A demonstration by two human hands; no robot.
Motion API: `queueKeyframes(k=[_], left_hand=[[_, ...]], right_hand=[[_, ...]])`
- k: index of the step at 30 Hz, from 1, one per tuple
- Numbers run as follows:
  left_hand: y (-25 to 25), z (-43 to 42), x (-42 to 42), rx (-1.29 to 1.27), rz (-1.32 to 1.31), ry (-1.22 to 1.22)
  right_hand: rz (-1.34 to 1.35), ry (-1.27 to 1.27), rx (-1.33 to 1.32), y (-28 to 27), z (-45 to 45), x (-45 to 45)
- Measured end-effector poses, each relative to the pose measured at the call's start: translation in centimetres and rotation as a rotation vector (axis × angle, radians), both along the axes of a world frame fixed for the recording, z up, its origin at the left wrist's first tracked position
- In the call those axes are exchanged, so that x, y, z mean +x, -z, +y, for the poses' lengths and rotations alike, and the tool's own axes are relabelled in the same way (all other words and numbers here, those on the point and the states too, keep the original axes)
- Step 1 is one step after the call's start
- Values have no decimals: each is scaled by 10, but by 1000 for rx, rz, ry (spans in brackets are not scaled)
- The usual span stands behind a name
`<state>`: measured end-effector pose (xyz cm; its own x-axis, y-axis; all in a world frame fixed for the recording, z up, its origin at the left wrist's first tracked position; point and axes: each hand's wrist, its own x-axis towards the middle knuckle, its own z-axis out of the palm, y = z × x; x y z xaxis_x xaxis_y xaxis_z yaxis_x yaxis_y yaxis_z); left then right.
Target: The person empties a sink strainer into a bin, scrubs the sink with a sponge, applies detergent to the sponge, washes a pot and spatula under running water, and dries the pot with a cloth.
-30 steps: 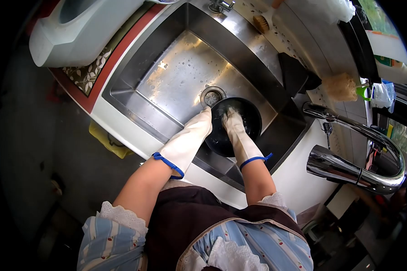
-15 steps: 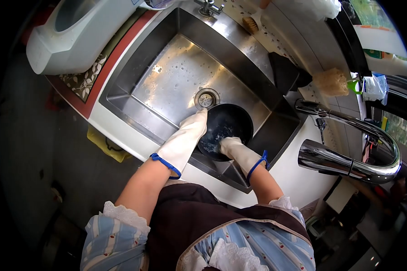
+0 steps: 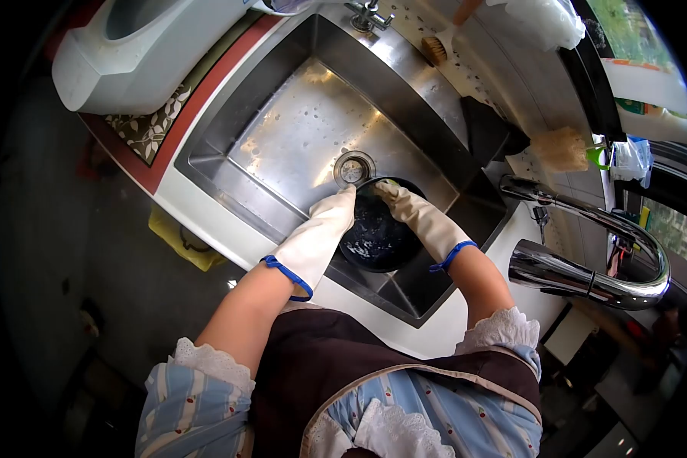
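Note:
A round black pan point(image 3: 378, 233) with suds or water inside sits in the steel sink point(image 3: 298, 122), beside the drain point(image 3: 354, 169). My left hand point(image 3: 334, 210), in a cream rubber glove with blue trim, is closed on the pan's left rim. My right hand point(image 3: 395, 197), gloved the same way, is at the pan's far inner wall with its fingers pressed together. A small greenish edge shows at its fingertips, too small to make out.
A chrome faucet point(image 3: 588, 278) arches over the right counter. Behind the sink are a wooden brush point(image 3: 434, 50), a black object point(image 3: 485, 130) and a tan loofah-like sponge point(image 3: 559, 149). A white appliance point(image 3: 122, 65) stands at the upper left, and a yellow bag point(image 3: 179, 240) hangs below the counter.
My right hand went from inside the pan to its near right side, then up to the far rim. My left hand has stayed on the left rim.

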<state>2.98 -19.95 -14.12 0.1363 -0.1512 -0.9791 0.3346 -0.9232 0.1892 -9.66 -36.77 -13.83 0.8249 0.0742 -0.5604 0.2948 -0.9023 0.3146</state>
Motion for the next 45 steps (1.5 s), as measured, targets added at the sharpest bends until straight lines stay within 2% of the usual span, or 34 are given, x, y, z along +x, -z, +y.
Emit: queueKeyframes(k=[2, 3, 5, 6, 9, 11, 13, 15, 16, 17, 18, 19, 20, 21, 23, 24, 25, 26, 27, 28, 29, 30, 31, 32, 33, 34, 36, 37, 39, 42, 43, 45], left_hand=[[-5, 1, 3, 15, -7, 38], [7, 7, -1, -103, 117, -326], [4, 8, -2, -224, 249, -686], [-13, 5, 4, -145, 116, -352], [-24, 3, 4, 47, 27, -29], [-26, 4, 3, 5, -13, 85], [-26, 1, 6, -57, -43, 182], [-24, -3, 10, -106, -68, 306], [-22, -5, 12, -130, -81, 412], [-20, -8, 14, -179, -96, 638], [-16, -9, 15, -311, -133, 1136], [-16, -9, 16, -516, -246, 1763], [-16, -7, 17, -693, -314, 2077], [-12, -5, 16, -765, -317, 2183], [12, 1, 7, -785, -270, 2199], [45, 7, -3, -483, -51, 1543], [11, 6, 3, -193, 126, 873], [-27, 12, 9, -128, 17, 565], [-23, 13, 9, -124, 17, 570], [-9, 15, 6, -99, 17, 598], [9, 18, 2, -74, 19, 625], [29, 21, -2, -50, 21, 650], [47, 23, -5, -27, 21, 672], [56, 24, -7, -4, 21, 690], [65, 26, -9, 19, 21, 709], [61, 24, -9, 28, 20, 683], [35, 16, -5, 5, 30, 574], [23, 13, -3, -16, 40, 498], [4, 12, -2, -36, 57, 365], [-11, 13, 0, -45, 88, 155], [-17, 14, 1, -44, 99, 84], [-28, 15, 3, -39, 108, -46]], right_hand=[[10, -113, -53, -10, -4, -10], [16, -134, -68, -14, -4, -22], [26, -146, -78, -17, -1, -47], [26, -127, -78, -18, 2, -59], [-50, 93, -23, 1, 25, -97], [362, 457, 238, -57, 50, -64], [145, 895, 450, -42, 79, -78], [80, 686, 388, -62, 105, -80], [96, 768, 464, -49, 118, -81], [110, 849, 542, -36, 127, -79], [121, 1018, 645, -46, 133, -66], [186, 1215, 917, -56, 133, -52], [47, 1385, 1106, -44, 144, -51], [-102, 1547, 1294, -32, 156, -47], [47, 2277, 1652, -18, 155, -3], [-160, 2299, 1579, -49, 145, 18], [-217, 2418, 1731, -26, 134, 21], [-280, 2533, 1885, -2, 124, 24], [-510, 2787, 2148, -19, 111, 46], [-690, 2888, 2276, 0, 89, 41], [-837, 2815, 2412, 5, 70, 32], [-1051, 2959, 2378, -28, 54, 37], [-1222, 2999, 2325, -40, 40, 29], [-1365, 2930, 2766, -32, 26, 5], [-1617, 2903, 2755, -26, 22, -16], [-1754, 3001, 2658, -26, 23, -31], [-2051, 3172, 2407, -27, 25, -58], [-2160, 3145, 2310, -37, 28, -59], [-2149, 3174, 2290, -46, 25, -49], [-1552, 3156, 2238, -52, 14, -3], [-1336, 3104, 2184, -55, 22, 16], [-1285, 2805, 1933, -52, 55, 48]])
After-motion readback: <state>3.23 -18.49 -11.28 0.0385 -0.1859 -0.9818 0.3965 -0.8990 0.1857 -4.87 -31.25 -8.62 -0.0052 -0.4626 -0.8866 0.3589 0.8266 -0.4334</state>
